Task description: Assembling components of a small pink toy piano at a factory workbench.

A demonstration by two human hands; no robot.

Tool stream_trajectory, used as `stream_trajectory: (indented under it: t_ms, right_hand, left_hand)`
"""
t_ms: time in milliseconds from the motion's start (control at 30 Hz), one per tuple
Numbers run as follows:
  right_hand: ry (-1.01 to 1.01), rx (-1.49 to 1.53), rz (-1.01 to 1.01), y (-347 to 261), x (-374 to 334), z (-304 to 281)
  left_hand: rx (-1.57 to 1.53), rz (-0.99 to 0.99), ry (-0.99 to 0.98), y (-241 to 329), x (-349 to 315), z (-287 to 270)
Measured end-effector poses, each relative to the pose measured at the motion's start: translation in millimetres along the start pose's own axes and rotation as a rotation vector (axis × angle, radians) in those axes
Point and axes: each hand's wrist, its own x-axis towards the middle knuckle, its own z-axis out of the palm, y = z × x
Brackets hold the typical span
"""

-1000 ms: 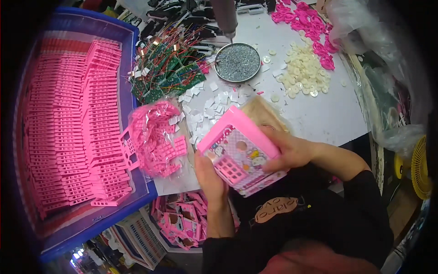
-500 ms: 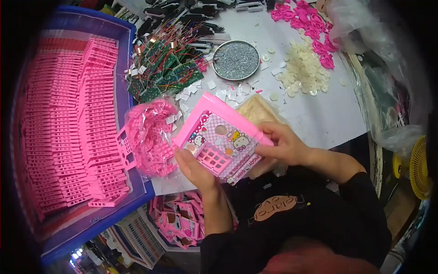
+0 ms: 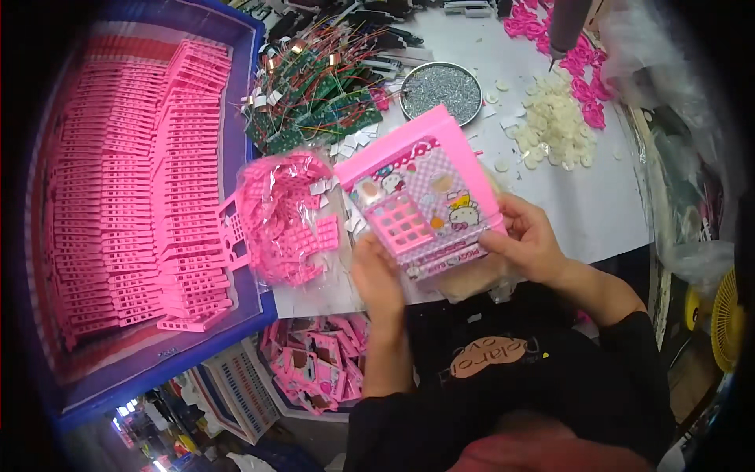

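Both hands hold one item above the near edge of the white worktable (image 3: 582, 204): a flat pink plastic toy panel with a cartoon sticker face and a grid of square key openings (image 3: 421, 200). The panel is tilted, its far corner raised toward the table's middle.

The left hand (image 3: 377, 275) grips the panel's near left corner, fingers closed against the lower edge. The right hand (image 3: 528, 240) clamps the panel's right edge, thumb on the printed face, the other fingers hidden behind the panel.

Just left of the panel lies a clear plastic bag of pink plastic grid pieces (image 3: 287, 216), resting on the table edge and touching the rim of the blue plastic crate (image 3: 181, 358). The crate is packed with stacked rows of pink plastic frame strips (image 3: 134, 189).

Beyond the panel sits a heap of green circuit boards with coloured wires (image 3: 314, 86). Beside it stands a round metal dish of small grey screws (image 3: 440, 88). To the right of the dish is a pile of small cream-white round discs (image 3: 554, 122), and further back a scatter of pink moulded parts (image 3: 566, 47). Small white square pads (image 3: 354, 141) lie loose between the boards and the panel.

Below the table edge, by the left forearm, is a bin of finished pink toy units (image 3: 314, 366).
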Motion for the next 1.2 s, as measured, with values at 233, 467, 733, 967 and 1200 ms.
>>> stream_trajectory:
  t_ms: [233, 467, 733, 967, 1200]
  right_hand:
    - [-0.028, -0.013, 0.087, -2.6, 3.4, -5.9]
    - [-0.229, -1.142, -0.481, -38.9, 54.3, -77.2]
    - [-0.35, -1.602, -0.454, -23.9, 14.8, -69.5]
    - [-0.343, -1.706, -0.347, -21.2, 9.4, -35.0]
    - [-0.375, -1.652, -0.394, -13.2, 14.8, -55.2]
  left_hand:
    - [0.184, 0.318, -0.052, -9.1, -6.8, 15.7]
    - [0.639, 0.732, -0.567, -9.7, 49.8, -13.5]
    - [1.001, 0.659, -0.647, -12.7, 15.2, -15.4]
    - [0.949, 0.645, -0.536, 0.9, -4.0, 2.6]
    - [1.013, 0.561, -0.677, -12.6, -17.9, 12.3]
